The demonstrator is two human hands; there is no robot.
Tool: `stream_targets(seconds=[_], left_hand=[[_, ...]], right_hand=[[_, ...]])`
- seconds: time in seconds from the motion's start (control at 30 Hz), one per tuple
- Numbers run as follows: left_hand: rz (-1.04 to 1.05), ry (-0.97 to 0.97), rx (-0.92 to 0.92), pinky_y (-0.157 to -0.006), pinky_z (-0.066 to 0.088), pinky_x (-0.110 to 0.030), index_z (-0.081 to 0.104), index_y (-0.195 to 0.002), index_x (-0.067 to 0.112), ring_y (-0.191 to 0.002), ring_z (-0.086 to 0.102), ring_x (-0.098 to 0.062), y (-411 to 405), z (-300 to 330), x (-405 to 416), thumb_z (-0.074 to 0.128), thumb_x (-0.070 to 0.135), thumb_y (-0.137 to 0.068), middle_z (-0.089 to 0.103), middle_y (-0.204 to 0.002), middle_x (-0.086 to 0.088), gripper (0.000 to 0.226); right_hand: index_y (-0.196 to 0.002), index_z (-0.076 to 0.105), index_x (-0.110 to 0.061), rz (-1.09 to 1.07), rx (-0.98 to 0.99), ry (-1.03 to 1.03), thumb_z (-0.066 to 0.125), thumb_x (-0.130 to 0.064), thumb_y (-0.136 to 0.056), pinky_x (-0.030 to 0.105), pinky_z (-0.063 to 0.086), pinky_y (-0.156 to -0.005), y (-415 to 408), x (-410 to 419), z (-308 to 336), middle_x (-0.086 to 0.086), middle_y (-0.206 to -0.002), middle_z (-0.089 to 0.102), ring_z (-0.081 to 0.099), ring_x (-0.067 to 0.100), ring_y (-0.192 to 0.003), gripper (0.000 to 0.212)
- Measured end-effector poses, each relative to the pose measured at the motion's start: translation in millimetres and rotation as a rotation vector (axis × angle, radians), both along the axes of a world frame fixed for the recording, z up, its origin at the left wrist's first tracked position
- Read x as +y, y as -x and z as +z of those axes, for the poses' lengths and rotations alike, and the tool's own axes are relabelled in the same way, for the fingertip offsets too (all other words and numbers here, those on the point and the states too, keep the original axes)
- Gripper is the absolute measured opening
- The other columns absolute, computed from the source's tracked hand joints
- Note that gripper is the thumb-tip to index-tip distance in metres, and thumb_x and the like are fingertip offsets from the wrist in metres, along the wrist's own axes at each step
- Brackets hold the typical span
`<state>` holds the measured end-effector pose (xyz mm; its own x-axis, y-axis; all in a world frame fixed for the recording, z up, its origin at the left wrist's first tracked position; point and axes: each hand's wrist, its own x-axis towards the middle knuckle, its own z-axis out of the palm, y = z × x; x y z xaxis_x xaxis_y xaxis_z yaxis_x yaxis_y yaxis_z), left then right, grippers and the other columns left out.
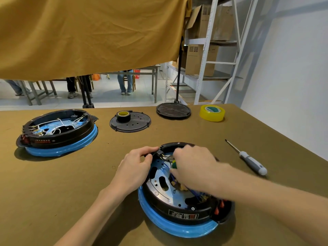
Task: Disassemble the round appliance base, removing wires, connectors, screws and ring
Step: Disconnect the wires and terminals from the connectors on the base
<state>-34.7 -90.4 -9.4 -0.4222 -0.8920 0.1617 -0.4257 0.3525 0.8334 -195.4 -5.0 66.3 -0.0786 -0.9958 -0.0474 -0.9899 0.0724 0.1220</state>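
Observation:
A round appliance base (179, 216) with a black wall and blue ring lies open side up in front of me. Inside are a silvery plate (162, 181) and blue wires (193, 192). My left hand (136, 166) pinches a black connector (159, 153) at the base's far-left rim. My right hand (193, 167) reaches into the base and grips a green-handled tool (174, 164), its metal tip close to the connector. Red switches (219, 207) sit at the right side of the wall.
A second open base (58, 134) with white wires sits at the left. Behind lie a black cover plate (133, 124) carrying black tape (123, 115), another black disc (173, 110), yellow tape (212, 113), and a grey-handled screwdriver (248, 158) at the right.

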Motion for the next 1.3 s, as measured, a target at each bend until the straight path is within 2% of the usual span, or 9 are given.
stream_targets(seconds=[0.13, 0.37, 0.5, 0.67, 0.8, 0.9, 1.03, 1.17, 1.3], left_hand=[[0.005, -0.001, -0.011, -0.101, 0.056, -0.043, 0.065, -0.131, 0.044, -0.124, 0.059, -0.011, 0, 0, 0, 0.045, 0.027, -0.108, 0.063, -0.133, 0.01, 0.035], [0.012, 0.019, -0.036, -0.098, 0.057, -0.043, 0.065, -0.13, 0.047, -0.115, 0.063, -0.009, 0, -2, -2, 0.045, 0.03, -0.107, 0.062, -0.135, 0.009, 0.035], [0.012, 0.032, -0.038, -0.092, 0.06, -0.041, 0.065, -0.13, 0.046, -0.103, 0.067, -0.007, 1, -3, -3, 0.045, 0.029, -0.107, 0.064, -0.133, 0.01, 0.035], [0.004, 0.0, 0.002, -0.097, 0.058, -0.042, 0.067, -0.128, 0.044, -0.119, 0.061, -0.011, 0, -2, -6, 0.045, 0.028, -0.107, 0.064, -0.129, 0.011, 0.034], [0.002, -0.01, 0.042, -0.101, 0.056, -0.045, 0.067, -0.129, 0.041, -0.122, 0.061, -0.012, 1, -3, -3, 0.045, 0.025, -0.108, 0.065, -0.13, 0.01, 0.035], [-0.003, -0.014, 0.073, -0.106, 0.052, -0.046, 0.067, -0.13, 0.041, -0.128, 0.057, -0.012, 0, -5, -2, 0.044, 0.025, -0.109, 0.065, -0.132, 0.014, 0.035], [-0.027, -0.035, 0.13, -0.105, 0.053, -0.045, 0.068, -0.129, 0.041, -0.125, 0.059, -0.011, 0, -6, -1, 0.044, 0.023, -0.109, 0.067, -0.13, 0.014, 0.036], [-0.026, -0.044, 0.152, -0.104, 0.053, -0.046, 0.069, -0.126, 0.043, -0.124, 0.06, -0.011, 0, -8, -2, 0.044, 0.023, -0.109, 0.067, -0.128, 0.015, 0.035], [-0.026, -0.045, 0.158, -0.105, 0.052, -0.046, 0.069, -0.125, 0.044, -0.124, 0.06, -0.011, 0, -10, -3, 0.045, 0.024, -0.11, 0.067, -0.129, 0.016, 0.035]], right_hand=[[-0.122, 0.058, -0.019, -0.032, -0.045, 0.082, 0.052, -0.048, -0.102, 0.036, 0.038, -0.067, -3, 16, -17, 0.008, -0.107, 0.062, 0.061, 0.031, -0.094, 0.036], [-0.113, 0.055, -0.019, -0.048, -0.055, 0.081, 0.057, -0.048, -0.099, 0.035, 0.036, -0.064, -4, 5, -10, -0.001, -0.08, 0.045, 0.047, 0.025, -0.076, 0.032], [-0.113, 0.056, -0.019, -0.068, -0.049, 0.086, 0.055, -0.05, -0.1, 0.036, 0.038, -0.065, -8, 14, -21, 0.006, -0.102, 0.061, 0.06, 0.029, -0.087, 0.034], [-0.119, 0.054, -0.021, -0.086, -0.124, -0.018, 0.062, -0.057, -0.094, 0.031, 0.036, -0.055, 17, 1, 33, -0.004, -0.085, 0.049, 0.051, 0.016, -0.072, 0.045], [-0.13, 0.059, -0.027, -0.058, -0.143, 0.047, 0.062, -0.064, -0.091, 0.032, 0.043, -0.06, 24, 23, 23, -0.005, -0.094, 0.058, 0.06, 0.021, -0.082, 0.055], [-0.133, 0.063, -0.029, -0.028, -0.235, 0.122, 0.061, -0.066, -0.091, 0.033, 0.051, -0.069, 30, 26, 6, -0.002, -0.109, 0.071, 0.066, 0.021, -0.092, 0.056], [-0.122, 0.071, -0.032, -0.032, -0.497, 0.232, 0.064, -0.064, -0.09, 0.032, 0.057, -0.071, 51, 11, 4, -0.008, -0.097, 0.076, 0.069, 0.013, -0.078, 0.047], [-0.101, 0.077, -0.023, -0.077, -0.681, 0.364, 0.065, -0.059, -0.091, 0.027, 0.045, -0.063, 89, -14, 4, -0.009, -0.08, 0.07, 0.055, 0.002, -0.064, 0.039], [-0.111, 0.076, -0.021, -0.171, -0.741, 0.416, 0.065, -0.057, -0.092, 0.021, 0.037, -0.064, 128, -30, -7, -0.014, -0.082, 0.059, 0.052, 0.002, -0.073, 0.042]])
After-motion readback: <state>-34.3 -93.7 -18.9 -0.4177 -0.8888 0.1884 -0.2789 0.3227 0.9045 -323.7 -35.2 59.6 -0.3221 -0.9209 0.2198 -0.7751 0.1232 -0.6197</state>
